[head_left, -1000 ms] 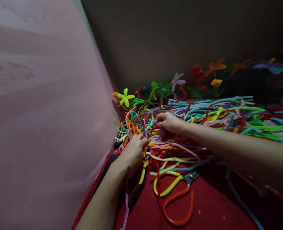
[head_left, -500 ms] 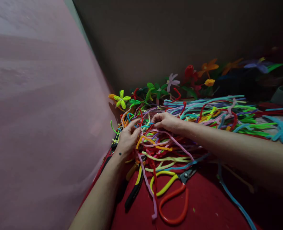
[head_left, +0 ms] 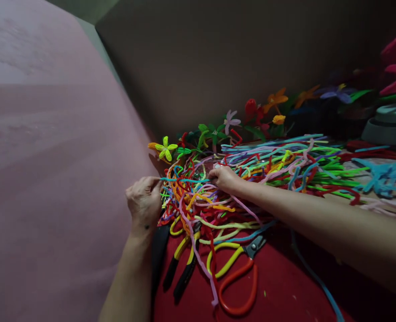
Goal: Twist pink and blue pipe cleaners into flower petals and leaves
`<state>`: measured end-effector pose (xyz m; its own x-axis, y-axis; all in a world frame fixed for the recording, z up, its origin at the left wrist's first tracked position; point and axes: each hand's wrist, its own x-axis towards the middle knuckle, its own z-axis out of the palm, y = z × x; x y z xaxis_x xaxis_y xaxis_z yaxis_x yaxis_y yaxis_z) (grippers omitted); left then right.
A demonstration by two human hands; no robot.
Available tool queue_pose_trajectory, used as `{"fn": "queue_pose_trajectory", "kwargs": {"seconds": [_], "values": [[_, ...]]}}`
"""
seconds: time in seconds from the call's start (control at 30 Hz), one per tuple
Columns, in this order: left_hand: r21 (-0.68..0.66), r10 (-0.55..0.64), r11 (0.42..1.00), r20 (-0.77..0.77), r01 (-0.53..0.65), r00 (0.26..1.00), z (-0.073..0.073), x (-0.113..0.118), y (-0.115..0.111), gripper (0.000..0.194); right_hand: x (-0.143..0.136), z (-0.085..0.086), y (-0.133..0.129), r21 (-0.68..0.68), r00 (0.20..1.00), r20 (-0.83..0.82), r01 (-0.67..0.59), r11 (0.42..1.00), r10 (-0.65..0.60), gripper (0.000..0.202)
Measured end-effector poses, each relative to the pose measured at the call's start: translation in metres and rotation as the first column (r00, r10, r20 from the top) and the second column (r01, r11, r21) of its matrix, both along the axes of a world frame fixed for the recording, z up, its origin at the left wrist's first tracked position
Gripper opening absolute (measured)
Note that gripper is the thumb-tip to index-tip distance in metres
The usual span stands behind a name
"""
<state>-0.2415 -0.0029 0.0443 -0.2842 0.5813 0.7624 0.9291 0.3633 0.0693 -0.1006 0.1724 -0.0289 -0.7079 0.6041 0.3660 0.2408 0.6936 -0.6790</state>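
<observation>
A blue pipe cleaner stretches between my two hands above a tangled heap of coloured pipe cleaners. My left hand is closed on its left end, beside the pink wall. At the other end my right hand pinches it, fingers pressed together over the heap. Below my hands, scissors with one yellow and one red handle lie on the red cloth. Pliers with yellow and black handles rest to their left, the jaws partly covered by pipe cleaners.
Pipe cleaner flowers, among them a yellow one and an orange one, stand along the dark back wall. Bundled green and blue pipe cleaners lie behind my right arm. A grey-green object sits at the far right. The pink wall bounds the left side.
My left hand has moved left, away from my right hand, and closed. The blue pipe cleaner is now drawn out straight between them. The whole view has shifted slightly right.
</observation>
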Motion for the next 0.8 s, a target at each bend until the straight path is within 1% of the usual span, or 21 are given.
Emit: {"fn": "queue_pose_trajectory", "kwargs": {"seconds": [0.07,0.13,0.2,0.23,0.27,0.3,0.37,0.4,0.43,0.47,0.5,0.53,0.6,0.67,0.73,0.8], "values": [[0.03,0.005,1.0,0.074,-0.007,0.997,-0.001,-0.002,0.0,0.019,0.0,0.0,0.0,-0.017,1.0,-0.023,0.016,1.0,-0.017,0.018],[0.04,0.052,0.997,0.19,-0.061,0.98,-0.003,-0.003,0.0,0.019,0.0,0.001,-0.001,-0.055,0.997,-0.059,0.036,0.998,-0.039,0.017],[0.026,0.109,0.992,0.313,-0.123,0.943,-0.006,-0.004,0.002,0.021,0.0,0.003,-0.001,-0.115,0.993,-0.102,0.047,0.992,-0.059,0.017],[0.024,0.116,0.991,0.341,-0.132,0.933,-0.006,-0.003,0.003,0.021,0.0,0.005,-0.001,-0.152,0.99,-0.123,0.045,0.987,-0.064,0.017],[0.031,0.094,0.993,0.338,-0.111,0.936,-0.006,0.0,0.004,0.022,0.0,0.007,-0.001,-0.19,0.988,-0.142,0.034,0.981,-0.061,0.016],[0.04,0.042,0.998,0.311,-0.058,0.949,-0.006,0.004,0.006,0.027,0.001,0.009,-0.001,-0.228,0.986,-0.16,0.017,0.974,-0.055,0.014],[0.012,-0.122,0.992,0.236,0.122,0.964,-0.007,0.014,0.012,0.039,0.002,0.015,-0.001,-0.302,0.98,-0.195,-0.031,0.953,-0.029,0.011],[-0.039,-0.207,0.975,0.225,0.221,0.952,-0.008,0.021,0.015,0.042,0.004,0.019,-0.002,-0.334,0.978,-0.21,-0.059,0.941,-0.013,0.01],[-0.105,-0.267,0.949,0.243,0.299,0.933,-0.01,0.027,0.019,0.04,0.006,0.023,-0.002,-0.357,0.975,-0.221,-0.083,0.93,0.002,0.01],[-0.166,-0.3,0.92,0.285,0.355,0.911,-0.014,0.032,0.023,0.035,0.009,0.028,-0.001,-0.387,0.972,-0.234,-0.112,0.915,0.02,0.009],[-0.209,-0.306,0.898,0.336,0.387,0.891,-0.018,0.035,0.027,0.03,0.012,0.033,-0.001,-0.43,0.967,-0.252,-0.15,0.89,0.041,0.009],[-0.234,-0.295,0.884,0.393,0.405,0.871,-0.023,0.037,0.031,0.027,0.015,0.039,-0.001,-0.482,0.957,-0.281,-0.2,0.853,0.066,0.009],[-0.25,-0.252,0.873,0.504,0.419,0.826,-0.034,0.038,0.036,0.024,0.023,0.051,0.001,-0.587,0.917,-0.387,-0.327,0.741,0.098,0.009],[-0.265,-0.232,0.858,0.564,0.44,0.792,-0.042,0.035,0.038,0.022,0.029,0.062,0.004,-0.641,0.847,-0.527,-0.45,0.621,0.07,0.011],[-0.289,-0.236,0.837,0.577,0.466,0.782,-0.047,0.032,0.038,0.023,0.033,0.074,0.006,-0.64,0.774,-0.633,-0.533,0.554,0.012,0.012],[-0.313,-0.24,0.816,0.58,0.485,0.778,-0.05,0.032,0.038,0.023,0.036,0.084,0.009,-0.618,0.7,-0.713,-0.589,0.52,-0.055,0.012]]}}
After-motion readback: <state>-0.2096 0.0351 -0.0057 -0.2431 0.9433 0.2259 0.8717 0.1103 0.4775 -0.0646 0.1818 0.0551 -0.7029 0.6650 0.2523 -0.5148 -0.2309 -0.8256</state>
